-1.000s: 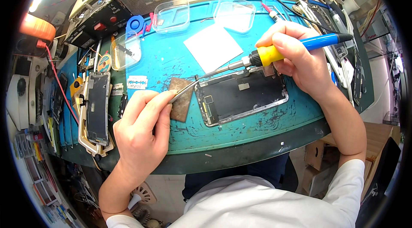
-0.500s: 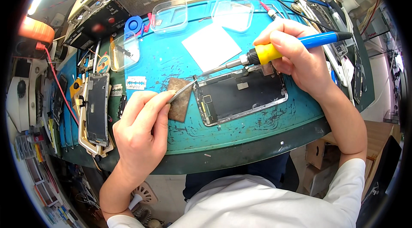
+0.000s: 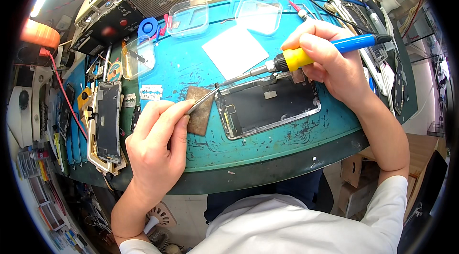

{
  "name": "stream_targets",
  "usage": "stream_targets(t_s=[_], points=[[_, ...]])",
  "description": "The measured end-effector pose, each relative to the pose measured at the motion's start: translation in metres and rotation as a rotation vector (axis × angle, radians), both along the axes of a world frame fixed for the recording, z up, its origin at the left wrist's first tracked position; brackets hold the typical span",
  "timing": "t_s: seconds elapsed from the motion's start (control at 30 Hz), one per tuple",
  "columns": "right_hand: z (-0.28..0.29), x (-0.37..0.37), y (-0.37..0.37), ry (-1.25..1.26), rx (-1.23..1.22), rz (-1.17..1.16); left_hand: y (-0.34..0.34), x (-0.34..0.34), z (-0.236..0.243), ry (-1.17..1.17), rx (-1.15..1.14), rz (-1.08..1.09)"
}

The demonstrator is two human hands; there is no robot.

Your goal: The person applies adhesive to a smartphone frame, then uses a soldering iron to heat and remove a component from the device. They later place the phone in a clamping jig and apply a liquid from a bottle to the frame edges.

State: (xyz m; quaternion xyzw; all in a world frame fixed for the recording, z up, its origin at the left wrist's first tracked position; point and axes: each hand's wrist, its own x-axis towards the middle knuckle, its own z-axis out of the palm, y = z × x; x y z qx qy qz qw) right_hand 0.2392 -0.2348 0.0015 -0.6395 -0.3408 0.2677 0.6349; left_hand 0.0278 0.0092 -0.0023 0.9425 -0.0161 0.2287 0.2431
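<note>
My right hand [image 3: 330, 60] grips a soldering iron [image 3: 354, 43] with a blue and yellow handle. Its metal tip reaches left to the upper left corner of a phone screen assembly [image 3: 258, 108], which lies back side up on the mat. My left hand [image 3: 160, 141] is closed on metal tweezers [image 3: 203, 100] between thumb and fingers. The tweezers' points meet the same corner, close to the iron's tip; whether they pinch a part there is too small to tell. Beneath the tweezers lies a worn brown rectangular plate [image 3: 200, 120].
A white square sheet [image 3: 235, 52] lies behind the screen on the teal mat [image 3: 267, 151]. Clear plastic boxes [image 3: 189, 20] stand farther back. Another phone screen [image 3: 108, 122] rests at left near a razor blade [image 3: 151, 92]. The iron's black cable [image 3: 330, 14] arcs across the back right.
The soldering iron has shifted very slightly left. Both hands otherwise keep their places at the screen's upper left corner.
</note>
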Motion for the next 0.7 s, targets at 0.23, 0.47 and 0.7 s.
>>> stream_targets(t_s=[0.23, 0.47, 0.7], points=[[0.0005, 0.0007, -0.0007, 0.021, 0.001, 0.011, -0.0007, -0.0007, 0.0002, 0.014, -0.02, 0.011], [-0.0014, -0.0021, 0.0032, -0.041, -0.025, -0.067, 0.0, 0.0001, -0.0002, 0.004, -0.009, 0.005], [0.0003, 0.0015, -0.0015, 0.007, 0.008, 0.014, -0.0006, -0.0003, 0.0002, 0.009, -0.007, 0.011]])
